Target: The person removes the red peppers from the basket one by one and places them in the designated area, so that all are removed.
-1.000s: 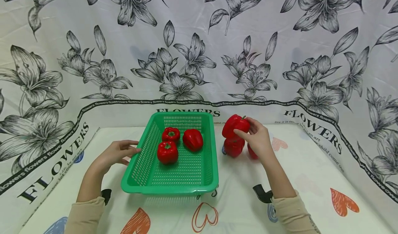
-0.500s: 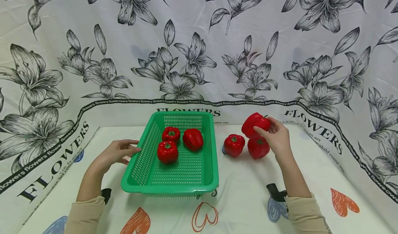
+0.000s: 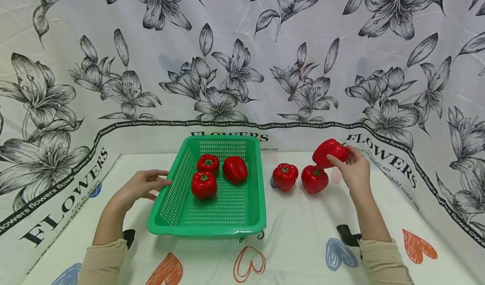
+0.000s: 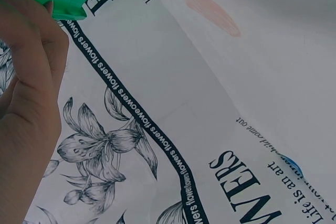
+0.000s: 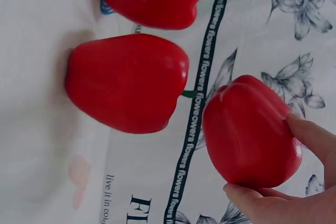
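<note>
A red bell pepper [image 3: 326, 152] with a green stem is lifted above the table in my right hand [image 3: 356, 171]. The right wrist view shows thumb and fingers pinching this pepper [image 5: 249, 135] from its sides. Two more bell peppers stand upright on the table left of that hand: a nearer-right one [image 3: 315, 179] and another [image 3: 285, 177] beside it. My left hand [image 3: 142, 188] touches the left rim of a green plastic basket [image 3: 263, 201], fingers loosely bent; its thumb is partly hidden. Inside the basket are three bell peppers, two upright [image 3: 204, 185] [image 3: 208, 163] and one lying [image 3: 235, 170].
A white cloth with printed hearts [image 3: 341, 254] covers the table. Behind it hangs a flower-printed cloth [image 3: 227, 66]. Dark camera mounts [image 3: 347, 235] sit at both wrists. The basket stands left of the loose peppers, with a gap between them.
My right hand has moved right with its bell pepper, passing from above the left loose pepper to beyond the right one. The left hand, basket and other peppers have stayed in place.
</note>
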{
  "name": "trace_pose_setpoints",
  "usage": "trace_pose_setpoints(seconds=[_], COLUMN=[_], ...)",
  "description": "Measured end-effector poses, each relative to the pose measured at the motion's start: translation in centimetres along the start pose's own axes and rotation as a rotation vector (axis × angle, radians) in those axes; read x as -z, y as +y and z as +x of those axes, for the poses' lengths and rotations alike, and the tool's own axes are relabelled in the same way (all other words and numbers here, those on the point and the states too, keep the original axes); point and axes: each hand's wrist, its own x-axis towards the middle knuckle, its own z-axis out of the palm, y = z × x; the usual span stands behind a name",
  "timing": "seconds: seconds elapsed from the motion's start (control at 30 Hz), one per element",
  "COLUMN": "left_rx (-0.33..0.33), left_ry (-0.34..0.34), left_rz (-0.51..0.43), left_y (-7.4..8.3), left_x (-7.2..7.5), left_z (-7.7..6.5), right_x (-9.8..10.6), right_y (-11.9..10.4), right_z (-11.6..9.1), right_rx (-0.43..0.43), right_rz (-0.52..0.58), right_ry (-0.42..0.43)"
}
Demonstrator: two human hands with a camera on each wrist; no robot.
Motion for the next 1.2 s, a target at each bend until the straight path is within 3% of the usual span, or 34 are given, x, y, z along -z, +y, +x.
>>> trace_pose_setpoints(seconds=[0.5,1.2], left_rx=[-0.002,0.005], left_ry=[-0.001,0.003], left_rz=[-0.001,-0.004], left_y=[0.0,0.0], left_x=[0.0,-0.1], left_z=[0.0,0.0], right_x=[1.4,1.2], right_y=[3.5,7.3], right_z=[1.4,2.3], right_rx=[0.02,-0.018], right_rz=[-0.087,-0.235], right_ry=[0.103,0.077])
